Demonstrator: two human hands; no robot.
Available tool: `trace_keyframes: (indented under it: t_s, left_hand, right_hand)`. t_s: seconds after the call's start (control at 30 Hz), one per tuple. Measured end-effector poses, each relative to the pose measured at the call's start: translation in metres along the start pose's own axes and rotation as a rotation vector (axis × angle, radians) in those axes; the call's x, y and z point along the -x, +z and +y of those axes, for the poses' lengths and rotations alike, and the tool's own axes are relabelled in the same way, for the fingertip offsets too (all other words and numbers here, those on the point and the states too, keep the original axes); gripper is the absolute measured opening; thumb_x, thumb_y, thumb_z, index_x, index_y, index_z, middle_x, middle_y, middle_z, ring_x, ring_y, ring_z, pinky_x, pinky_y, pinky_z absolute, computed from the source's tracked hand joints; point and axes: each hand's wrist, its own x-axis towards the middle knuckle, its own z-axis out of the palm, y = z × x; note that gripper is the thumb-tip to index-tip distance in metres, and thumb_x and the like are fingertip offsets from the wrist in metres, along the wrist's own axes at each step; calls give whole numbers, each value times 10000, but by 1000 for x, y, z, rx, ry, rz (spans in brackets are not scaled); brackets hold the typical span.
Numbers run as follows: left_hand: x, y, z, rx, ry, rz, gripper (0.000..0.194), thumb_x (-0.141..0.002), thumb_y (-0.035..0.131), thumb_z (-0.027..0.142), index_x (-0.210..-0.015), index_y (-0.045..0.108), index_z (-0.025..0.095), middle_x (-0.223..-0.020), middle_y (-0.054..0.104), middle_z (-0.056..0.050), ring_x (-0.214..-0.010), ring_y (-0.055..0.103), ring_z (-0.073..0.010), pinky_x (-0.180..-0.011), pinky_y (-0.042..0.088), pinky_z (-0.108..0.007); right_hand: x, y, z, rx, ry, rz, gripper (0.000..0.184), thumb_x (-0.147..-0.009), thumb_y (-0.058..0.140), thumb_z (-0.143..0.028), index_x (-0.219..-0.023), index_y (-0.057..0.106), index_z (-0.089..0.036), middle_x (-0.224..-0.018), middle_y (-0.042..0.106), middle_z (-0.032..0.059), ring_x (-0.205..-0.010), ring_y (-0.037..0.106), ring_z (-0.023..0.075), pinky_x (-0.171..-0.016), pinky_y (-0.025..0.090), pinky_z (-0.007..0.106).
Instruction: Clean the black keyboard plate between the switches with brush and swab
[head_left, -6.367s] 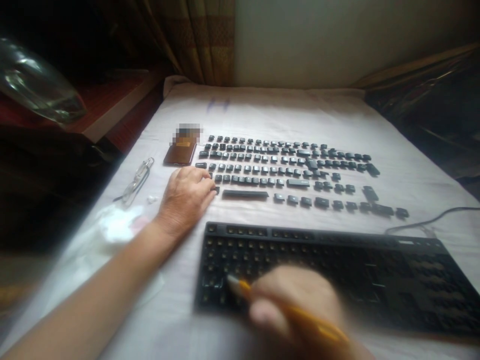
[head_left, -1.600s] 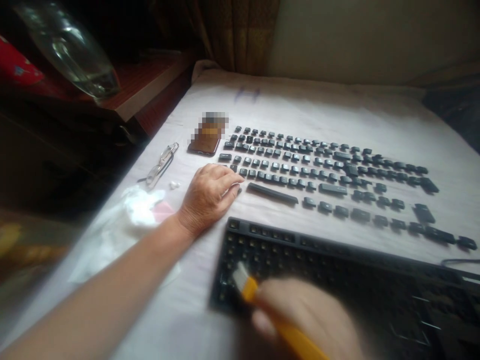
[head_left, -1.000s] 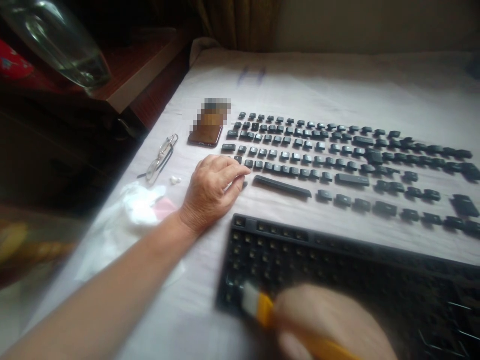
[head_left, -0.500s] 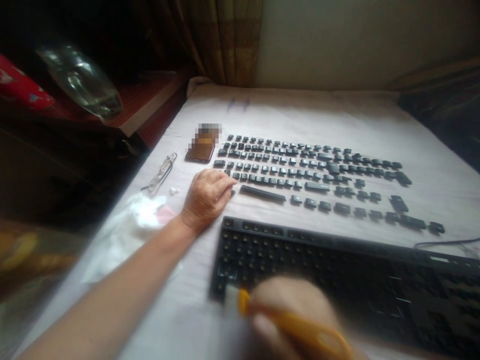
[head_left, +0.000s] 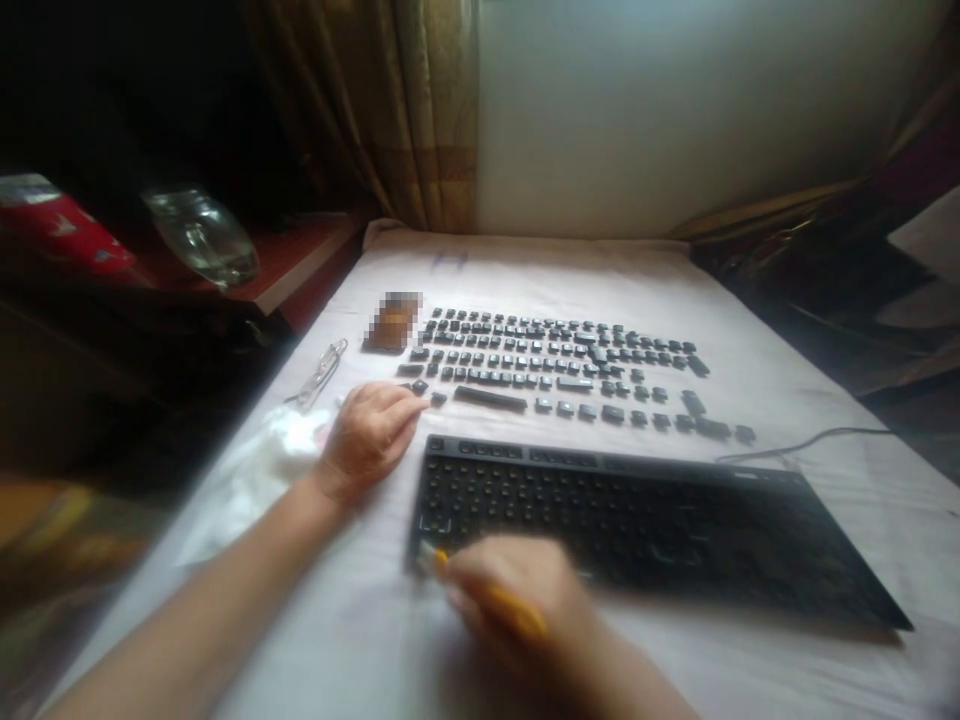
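My right hand (head_left: 517, 590) is closed around the yellow handle of a brush (head_left: 517, 610). The brush's pale tip touches or hovers just over the near left corner of a black keyboard (head_left: 622, 510), whose keys are off across most of its face. Further left, my left hand (head_left: 371, 430) rests on the cloth with fingers pinched together. Its fingertips are beside a loose keycap (head_left: 439, 398), left of the long space bar key (head_left: 491, 398). Whether anything is between those fingers is hidden.
Rows of loose black keycaps (head_left: 525, 362) lie beyond the keyboard. A phone (head_left: 390, 325), eyeglasses (head_left: 322, 372) and a crumpled white cloth (head_left: 255, 470) are on the left. A cable (head_left: 810, 438) runs off right. A glass jar (head_left: 206, 240) stands on a side table.
The view has tilted up and shows more of the keyboard's right side. My left hand has drawn slightly away from the space bar key, uncovering keycaps. The brush stays at the keyboard's left corner.
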Motion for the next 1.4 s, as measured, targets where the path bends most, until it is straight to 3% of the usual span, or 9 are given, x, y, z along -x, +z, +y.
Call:
trace_keyframes:
  t_s: [0.2, 0.33, 0.47, 0.67, 0.8, 0.97, 1.07, 1.17, 1.4]
  left_hand:
    - [44, -44, -34, -141, -235, 145, 143, -923, 545, 200, -971, 678, 221, -921, 737, -50, -862, 665, -231, -831, 500, -369]
    - [75, -61, -52, -194, -394, 173, 167, -940, 523, 257, -969, 682, 213, -943, 734, -76, -881, 665, -258, -826, 512, -390]
    - [98, -66, -61, -174, -499, 131, 209, -943, 512, 347, -994, 681, 235, -985, 733, -70, -931, 675, -257, -877, 515, -390]
    - [109, -58, -66, -47, -558, -24, 463, -785, 667, 533, -1162, 672, 265, -1302, 647, -117, -1205, 587, -354, -1007, 461, -510]
    - [105, -57, -62, 91, -563, -30, 163, -781, 667, 423, -854, 730, 292, -1266, 683, -56, -1250, 568, -333, -1094, 373, -546]
    - [103, -73, -62, 279, -704, 186, 226, -824, 613, 416, -905, 685, 218, -1183, 721, -96, -1175, 626, -294, -1025, 470, -459]
    - [106, -80, -66, 352, -858, 396, 351, -900, 529, 484, -1047, 625, 180, -1068, 737, -90, -933, 693, -245, -778, 561, -361]
    - [108, -83, -68, 377, -966, 580, 364, -894, 536, 522, -1032, 579, 188, -872, 696, -13, -760, 652, -195, -621, 511, -290]
    - [89, -84, -27, 517, -968, 567, 405, -766, 666, 560, -952, 623, 202, -734, 631, 13, -641, 595, -161, -564, 485, -256]
  right_hand:
    - [-5, -14, -4, 89, 8, 100, 140, -952, 502, -130, -957, 632, -179, -727, 719, 15, -586, 665, 106, -569, 512, 190]
    - [-16, -6, -6, 184, -35, 39, 198, -978, 454, -130, -980, 649, -167, -712, 690, 15, -572, 625, 108, -538, 476, 196]
    - [-36, 17, -10, 457, -142, -71, 242, -952, 446, -72, -1021, 664, -154, -832, 723, 63, -662, 640, 159, -594, 483, 266]
    - [-72, 56, -7, 695, -88, -388, 181, -950, 554, -147, -1098, 657, -154, -901, 718, 72, -817, 636, 235, -694, 481, 363]
    - [-81, 72, -5, 719, -63, -482, 244, -970, 502, -154, -1165, 635, -88, -930, 712, 118, -862, 629, 252, -741, 475, 387]
    - [-78, 92, -7, 695, -25, -479, 268, -979, 477, -147, -1195, 605, -52, -970, 711, 157, -881, 628, 261, -763, 486, 411]
    - [-75, 106, -7, 701, -15, -489, 222, -975, 472, -137, -1110, 635, -72, -947, 718, 157, -845, 635, 253, -728, 497, 398]
    - [-72, 115, -10, 697, -16, -481, 228, -979, 468, -148, -1115, 641, -84, -1013, 723, 178, -853, 642, 251, -721, 509, 394]
    - [-56, 87, -14, 649, 46, -347, 322, -937, 510, -131, -1229, 630, -190, -1064, 743, 102, -900, 677, 227, -761, 523, 356]
